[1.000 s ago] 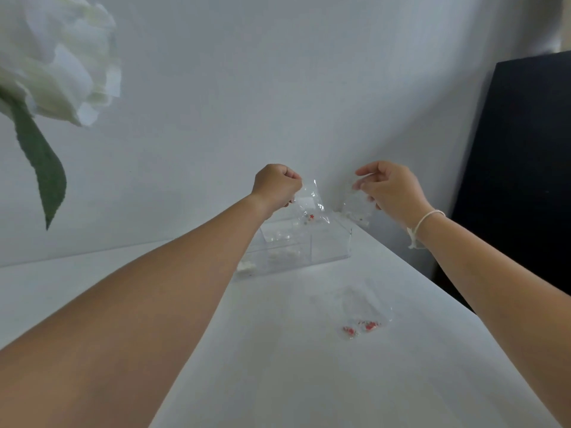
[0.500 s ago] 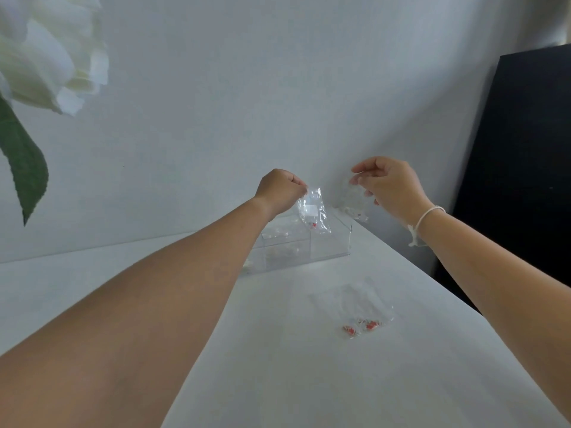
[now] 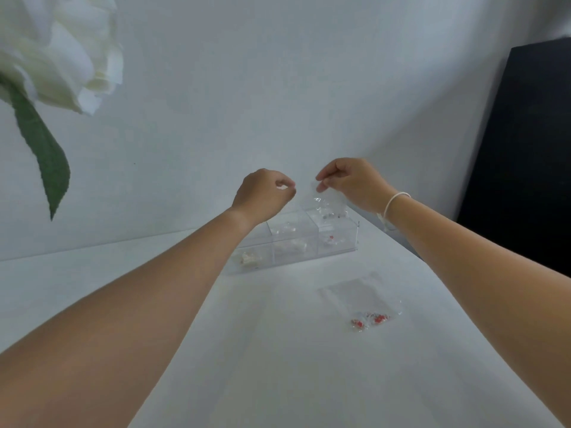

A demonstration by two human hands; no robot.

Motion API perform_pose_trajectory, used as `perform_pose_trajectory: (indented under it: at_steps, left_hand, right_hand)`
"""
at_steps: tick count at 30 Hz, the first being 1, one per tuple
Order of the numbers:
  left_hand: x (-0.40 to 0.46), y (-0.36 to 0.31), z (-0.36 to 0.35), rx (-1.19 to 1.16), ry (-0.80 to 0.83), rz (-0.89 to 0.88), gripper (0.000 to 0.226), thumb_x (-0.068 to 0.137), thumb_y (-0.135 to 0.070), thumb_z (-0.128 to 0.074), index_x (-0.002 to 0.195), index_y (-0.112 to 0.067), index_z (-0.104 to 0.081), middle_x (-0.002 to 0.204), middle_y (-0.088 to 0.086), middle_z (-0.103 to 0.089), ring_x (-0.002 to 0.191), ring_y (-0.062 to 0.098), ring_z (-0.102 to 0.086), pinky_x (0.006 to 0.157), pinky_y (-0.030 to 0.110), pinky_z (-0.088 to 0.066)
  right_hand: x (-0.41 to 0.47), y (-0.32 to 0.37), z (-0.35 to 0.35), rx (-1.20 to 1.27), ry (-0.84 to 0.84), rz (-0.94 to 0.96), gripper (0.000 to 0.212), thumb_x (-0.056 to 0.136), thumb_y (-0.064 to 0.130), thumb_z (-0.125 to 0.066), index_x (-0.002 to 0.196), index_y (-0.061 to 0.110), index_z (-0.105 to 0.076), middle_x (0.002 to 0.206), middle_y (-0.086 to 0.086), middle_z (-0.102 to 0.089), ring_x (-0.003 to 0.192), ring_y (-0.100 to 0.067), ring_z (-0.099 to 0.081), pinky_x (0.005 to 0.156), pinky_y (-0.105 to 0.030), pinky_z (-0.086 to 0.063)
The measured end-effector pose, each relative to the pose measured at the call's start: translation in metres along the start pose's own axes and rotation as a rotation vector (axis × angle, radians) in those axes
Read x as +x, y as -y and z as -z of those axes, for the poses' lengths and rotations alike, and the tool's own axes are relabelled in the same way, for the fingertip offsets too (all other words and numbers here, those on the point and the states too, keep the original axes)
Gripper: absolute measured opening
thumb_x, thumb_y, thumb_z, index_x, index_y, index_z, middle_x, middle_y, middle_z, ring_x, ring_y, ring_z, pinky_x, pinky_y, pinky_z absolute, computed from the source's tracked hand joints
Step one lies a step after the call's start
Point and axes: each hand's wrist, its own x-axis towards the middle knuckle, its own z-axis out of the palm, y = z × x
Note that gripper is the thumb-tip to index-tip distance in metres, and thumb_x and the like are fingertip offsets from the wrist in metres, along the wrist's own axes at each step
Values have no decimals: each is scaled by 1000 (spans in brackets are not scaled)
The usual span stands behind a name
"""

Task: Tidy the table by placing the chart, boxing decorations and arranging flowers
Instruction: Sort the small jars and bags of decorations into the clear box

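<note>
A clear plastic box (image 3: 353, 242) with several compartments stands at the back of the white table (image 3: 278, 350). Small bags of decorations lie in its compartments, and one with red pieces (image 3: 329, 240) sits in the front right compartment. My left hand (image 3: 265, 193) hovers above the box with its fingers closed and nothing visible in them. My right hand (image 3: 352, 180) pinches the top of a small clear bag (image 3: 328, 207), which hangs over the box's back right compartment. Another clear bag with red decorations (image 3: 363, 301) lies flat on the table in front of the box.
A large white artificial flower (image 3: 58, 47) with a green leaf (image 3: 43, 149) hangs close to the camera at the upper left. A white wall runs behind the table. A black panel (image 3: 525, 149) stands past the table's right edge.
My left hand has let go of the bag with red pieces, which now lies in the box. My right hand has moved left with its bag, over the box.
</note>
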Motion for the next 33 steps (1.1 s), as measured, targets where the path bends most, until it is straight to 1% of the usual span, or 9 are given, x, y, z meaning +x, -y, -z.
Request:
perform_pose_trajectory:
  at_steps: [5,8,12,14,16,19,22,27,33]
  left_hand:
    - [-43,19,28,-31,-170,-42,20,84,-28,-59,102,-25,-67,106,-9,-57,92,6,-46,84,18,-33]
    - [-75,34,32,-114,-198,9,20,83,-29,-61,103,-28,-66,105,-17,-54,93,0,-46,77,3,-32]
    - [-97,48,27,-234,-133,137,26,84,-34,-62,109,-30,-62,117,-17,-47,110,5,-45,94,20,-33]
    - [-100,50,26,-311,-120,199,30,84,-37,-61,113,-31,-60,128,-15,-45,114,10,-47,91,21,-33]
    - [-103,51,24,-321,-112,215,30,84,-39,-60,114,-31,-60,138,-11,-43,111,12,-49,87,22,-34]
    - [-106,53,23,-323,-111,205,28,85,-36,-59,112,-30,-61,144,-8,-40,106,10,-50,85,23,-36]
    - [-108,56,23,-338,-108,195,24,86,-34,-59,109,-30,-62,145,-7,-39,106,12,-52,87,26,-40]
    - [-109,58,22,-364,-104,197,22,87,-33,-58,108,-30,-62,145,-7,-40,112,15,-54,98,34,-44]
    - [-110,60,23,-401,-98,196,16,86,-34,-59,102,-34,-61,144,-11,-40,114,16,-55,101,39,-44]
  right_hand:
    - [0,-5,-9,-40,19,-20,23,81,4,-50,73,22,-62,68,11,-66,34,4,-40,35,-5,-28]
    - [-5,-11,-13,-112,41,-40,15,82,9,-54,81,17,-67,77,4,-69,38,5,-44,40,-5,-31]
    - [-16,-15,-16,-247,-28,-65,21,88,17,-53,100,21,-69,114,-2,-67,71,-9,-53,77,-23,-42]
    - [-26,-14,-15,-315,-63,-52,26,89,16,-50,110,23,-64,126,0,-61,99,-18,-57,96,-31,-40]
    - [-41,-11,-13,-351,-80,-3,29,89,14,-49,114,22,-61,130,0,-57,121,-22,-49,107,-38,-33]
    - [-68,-4,-8,-370,-54,54,27,89,15,-49,111,22,-63,124,0,-60,116,-21,-50,102,-33,-36]
    - [-98,1,-1,-321,58,33,18,87,19,-55,99,26,-67,107,5,-65,96,-15,-53,77,-19,-34]
    - [-124,4,12,-371,459,-97,29,78,36,-66,107,38,-60,107,21,-50,103,-4,-44,86,-17,-28]
    - [-122,1,9,-419,580,-165,47,71,36,-73,114,40,-55,116,14,-50,109,-8,-44,86,-19,-32]
